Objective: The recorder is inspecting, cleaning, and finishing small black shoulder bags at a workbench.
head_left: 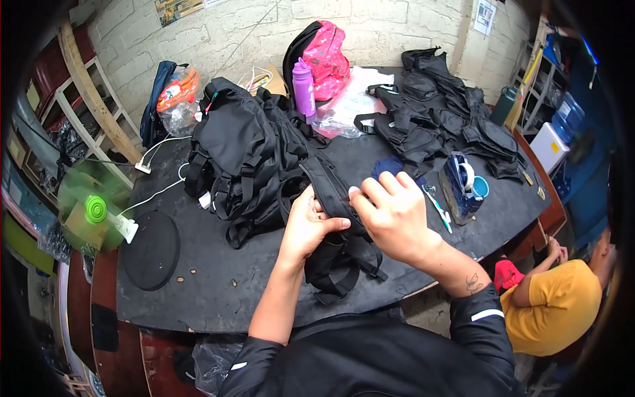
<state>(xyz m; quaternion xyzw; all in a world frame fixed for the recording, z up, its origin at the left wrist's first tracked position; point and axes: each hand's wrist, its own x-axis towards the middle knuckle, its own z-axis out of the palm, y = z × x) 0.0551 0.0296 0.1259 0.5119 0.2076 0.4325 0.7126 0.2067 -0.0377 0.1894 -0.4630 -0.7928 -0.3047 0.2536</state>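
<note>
My left hand [307, 223] is closed round a padded black strap [325, 184], thumb along its near side. Right beside the strap, my right hand [395, 215] is curled in a pinch; whatever its fingertips hold is too small or hidden to make out. The strap runs down to loose black webbing and a buckle [340, 281] that hang below my hands over the table. To the left of my hands, a large black backpack [241, 142] lies heaped on the table, with several straps trailing from it.
On the black table [205, 301] are a round black disc [151, 250], a purple bottle [303, 91], a pink bag [329, 59], more black bags [423, 126], a tape dispenser [461, 188] and a toothbrush [438, 210]. A green fan [96, 208] spins at left. A person in yellow [559, 308] sits at right.
</note>
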